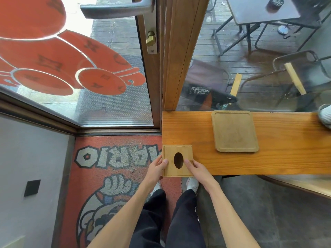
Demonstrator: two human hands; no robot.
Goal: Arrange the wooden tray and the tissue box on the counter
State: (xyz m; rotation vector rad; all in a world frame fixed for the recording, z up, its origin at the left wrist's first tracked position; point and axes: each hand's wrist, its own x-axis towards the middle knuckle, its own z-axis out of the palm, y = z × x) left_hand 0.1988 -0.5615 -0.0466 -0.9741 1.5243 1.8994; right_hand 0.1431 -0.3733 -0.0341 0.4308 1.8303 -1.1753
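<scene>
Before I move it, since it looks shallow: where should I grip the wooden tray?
Probably by the raised rim on the wooden tray's left and right edges, one hand each side. It lies flat on the counter, so only the rim offers purchase.

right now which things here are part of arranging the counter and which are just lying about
Part of the job:
- tissue box, held at the counter's left end by the left hand and right hand
- wooden tray, flat on the counter

Just lying about:
- ribbed grey object at the counter's far right edge
- red floor mat
- door handle
</scene>
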